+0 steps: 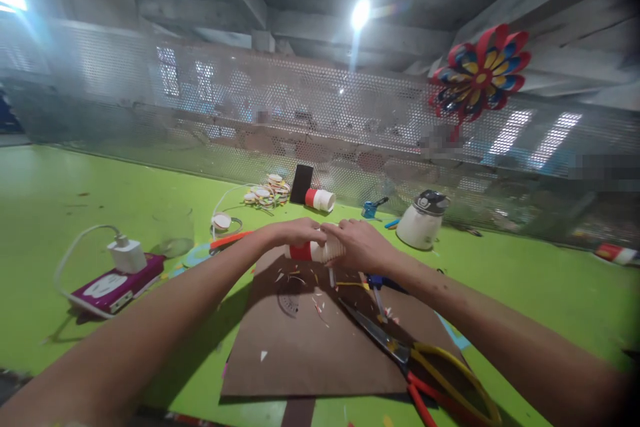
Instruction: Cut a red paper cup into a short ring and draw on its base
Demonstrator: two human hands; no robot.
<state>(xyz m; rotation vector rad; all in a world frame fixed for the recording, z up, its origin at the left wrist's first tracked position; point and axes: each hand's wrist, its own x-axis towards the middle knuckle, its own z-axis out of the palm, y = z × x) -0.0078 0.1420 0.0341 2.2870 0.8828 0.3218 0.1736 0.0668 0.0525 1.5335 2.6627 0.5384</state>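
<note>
Both hands are on a red-and-white paper cup (303,251) lying sideways above the brown board (280,363). My left hand (299,232) grips it from behind at the red end, its fingertips partly hidden. Over the white, ribbed end, my right hand (361,244) is closed with the fingers bent round. A thin white stick (332,276) shows just below the cup. Large scissors (387,340) with red and yellow handles rest on the board, blades pointing towards the cup. A clear protractor (289,299) and small paper scraps lie nearby.
A purple power strip (120,282) with a white plug stands left of a clear glass (173,233). Behind are another red-and-white cup (320,200), a phone (301,183), stacked paper pieces (269,192) and a white jug (423,220). A mesh screen (300,113) borders the green table.
</note>
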